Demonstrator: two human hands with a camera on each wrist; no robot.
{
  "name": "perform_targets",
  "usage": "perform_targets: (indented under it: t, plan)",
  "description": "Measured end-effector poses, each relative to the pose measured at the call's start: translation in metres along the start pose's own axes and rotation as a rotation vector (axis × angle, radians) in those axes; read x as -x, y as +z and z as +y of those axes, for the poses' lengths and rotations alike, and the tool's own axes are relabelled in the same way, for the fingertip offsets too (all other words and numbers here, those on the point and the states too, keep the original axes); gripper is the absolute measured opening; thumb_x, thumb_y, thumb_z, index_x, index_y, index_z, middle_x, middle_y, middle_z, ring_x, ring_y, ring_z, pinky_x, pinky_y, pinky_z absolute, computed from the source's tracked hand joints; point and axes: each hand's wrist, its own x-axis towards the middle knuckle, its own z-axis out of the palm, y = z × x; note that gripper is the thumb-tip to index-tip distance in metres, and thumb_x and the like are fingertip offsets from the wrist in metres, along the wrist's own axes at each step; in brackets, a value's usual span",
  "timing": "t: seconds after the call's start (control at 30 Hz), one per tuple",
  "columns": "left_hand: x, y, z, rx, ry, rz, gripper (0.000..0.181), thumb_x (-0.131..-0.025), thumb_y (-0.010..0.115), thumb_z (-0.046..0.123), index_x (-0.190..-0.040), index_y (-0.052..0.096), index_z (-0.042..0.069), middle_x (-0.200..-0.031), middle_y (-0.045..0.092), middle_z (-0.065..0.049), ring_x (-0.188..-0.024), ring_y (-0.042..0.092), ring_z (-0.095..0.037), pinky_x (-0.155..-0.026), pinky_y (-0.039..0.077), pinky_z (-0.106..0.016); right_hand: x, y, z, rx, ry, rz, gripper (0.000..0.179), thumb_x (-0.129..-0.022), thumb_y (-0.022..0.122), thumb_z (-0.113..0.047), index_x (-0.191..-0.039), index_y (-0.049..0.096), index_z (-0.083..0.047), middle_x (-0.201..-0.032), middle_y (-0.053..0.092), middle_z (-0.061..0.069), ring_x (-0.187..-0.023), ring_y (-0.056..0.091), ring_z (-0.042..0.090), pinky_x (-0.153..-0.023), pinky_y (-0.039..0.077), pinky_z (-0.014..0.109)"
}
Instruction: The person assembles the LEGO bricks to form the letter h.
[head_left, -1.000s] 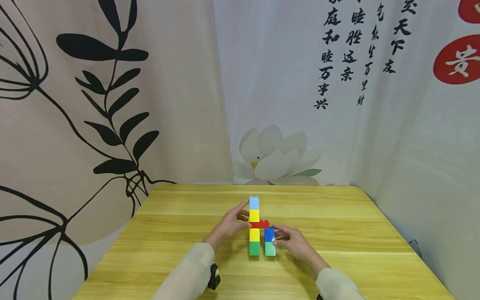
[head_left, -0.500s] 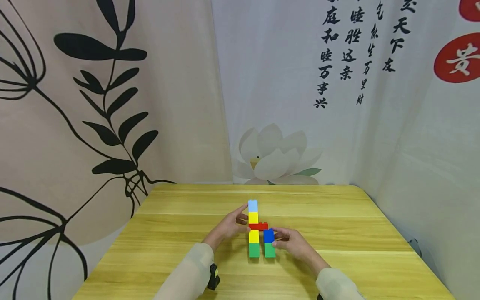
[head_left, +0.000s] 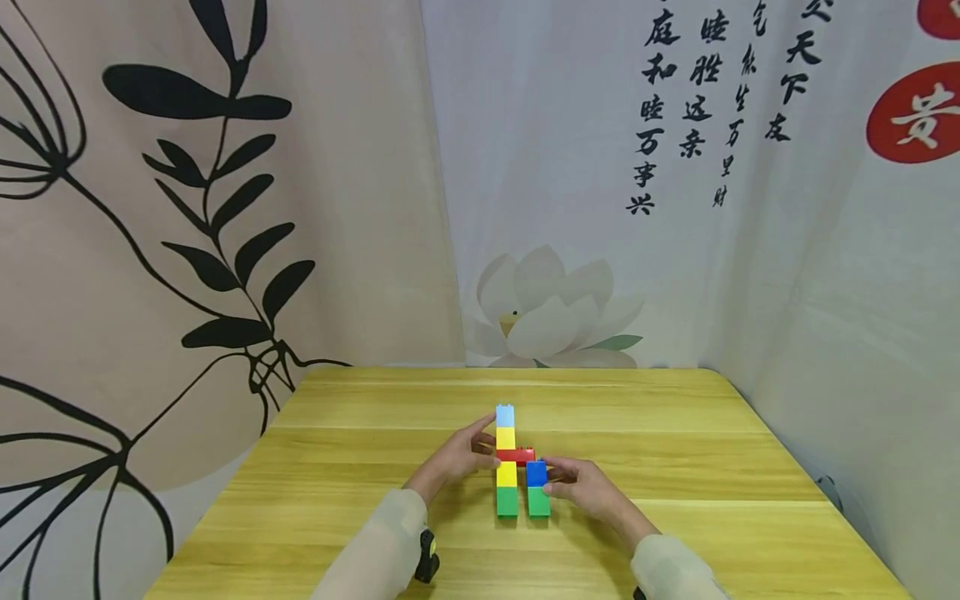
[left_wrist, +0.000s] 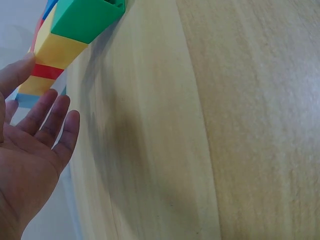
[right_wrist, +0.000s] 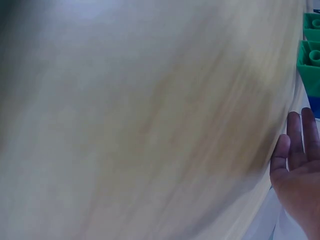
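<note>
A joined toy brick structure (head_left: 507, 474) stands between both hands in the head view. Its tall left column runs green, yellow, red, yellow and light blue from bottom to top. A long red brick (head_left: 517, 455) reaches right, towards a short column of a blue brick (head_left: 537, 473) on a green brick (head_left: 538, 502). My left hand (head_left: 456, 454) holds the tall column's left side, thumb near the red brick, index finger near the light blue top. My right hand (head_left: 587, 487) pinches the short column's right side. Hollow undersides of green bricks (right_wrist: 311, 60) show in the right wrist view, so the structure is tilted or raised.
The wooden table (head_left: 360, 400) spreads beneath both arms. Behind it hangs a pale curtain (head_left: 375, 208) with printed plants, a flower and writing. A small dark device (head_left: 427, 557) is strapped at the left wrist.
The brick structure has shifted slightly down and left in the head view, and its top looks lower. Both hands keep the same hold and have barely moved.
</note>
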Motion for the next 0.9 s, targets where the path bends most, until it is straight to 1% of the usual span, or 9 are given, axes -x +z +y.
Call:
perform_targets:
  t: [0.13,0.3,0.43,0.57,0.7,0.9]
  plan:
    - [0.001,0.0,-0.001,-0.012,0.0,0.0,0.08,-0.09,0.072,0.004,-0.157,0.03,0.014,-0.132,0.054,-0.02,-0.119,0.055,-0.037,-0.097,0.048,-0.048,0.0,0.001,0.0,-0.004,-0.016,-0.004,0.053,-0.093,0.071,-0.017,-0.139,0.054,0.002,-0.119,0.066,0.014,-0.111,0.06,0.032,-0.093,0.05,0.048]
    - [0.004,0.001,-0.003,-0.002,-0.003,-0.008,0.078,-0.091,0.071,0.004,-0.157,0.03,0.012,-0.134,0.054,-0.022,-0.12,0.055,-0.038,-0.097,0.048,-0.049,0.0,0.002,0.001,-0.029,-0.039,-0.026,0.049,-0.094,0.069,-0.015,-0.137,0.055,0.004,-0.116,0.066,0.011,-0.109,0.06,0.028,-0.091,0.05,0.045]
    - [0.007,0.002,-0.005,0.015,-0.016,-0.026,0.077,-0.093,0.07,0.007,-0.157,0.029,0.012,-0.136,0.052,-0.021,-0.123,0.052,-0.038,-0.097,0.047,-0.052,0.0,0.003,0.0,-0.049,-0.033,-0.045,0.047,-0.095,0.068,-0.015,-0.136,0.056,0.004,-0.118,0.066,0.01,-0.11,0.059,0.028,-0.093,0.05,0.046]
    - [0.007,0.003,-0.007,0.001,-0.023,-0.03,0.075,-0.093,0.07,0.008,-0.156,0.029,0.009,-0.135,0.053,-0.021,-0.122,0.053,-0.038,-0.098,0.046,-0.052,0.002,0.004,-0.002,-0.055,-0.019,-0.056,0.049,-0.095,0.068,-0.016,-0.136,0.055,0.005,-0.123,0.065,0.014,-0.115,0.058,0.032,-0.097,0.047,0.05]
    - [0.007,0.004,-0.01,0.007,-0.019,-0.032,0.076,-0.091,0.07,0.003,-0.155,0.029,0.005,-0.135,0.053,-0.023,-0.122,0.054,-0.04,-0.1,0.045,-0.052,0.004,0.004,-0.002,-0.036,-0.01,-0.056,0.049,-0.095,0.069,-0.016,-0.135,0.054,0.008,-0.127,0.062,0.018,-0.117,0.057,0.035,-0.099,0.044,0.053]
    - [0.008,0.005,-0.011,0.018,-0.011,-0.029,0.078,-0.088,0.072,-0.002,-0.154,0.029,0.001,-0.135,0.052,-0.025,-0.121,0.054,-0.042,-0.1,0.045,-0.052,0.001,0.005,0.002,-0.029,-0.009,-0.055,0.048,-0.095,0.067,-0.014,-0.135,0.054,0.009,-0.129,0.061,0.021,-0.118,0.056,0.036,-0.1,0.044,0.052]
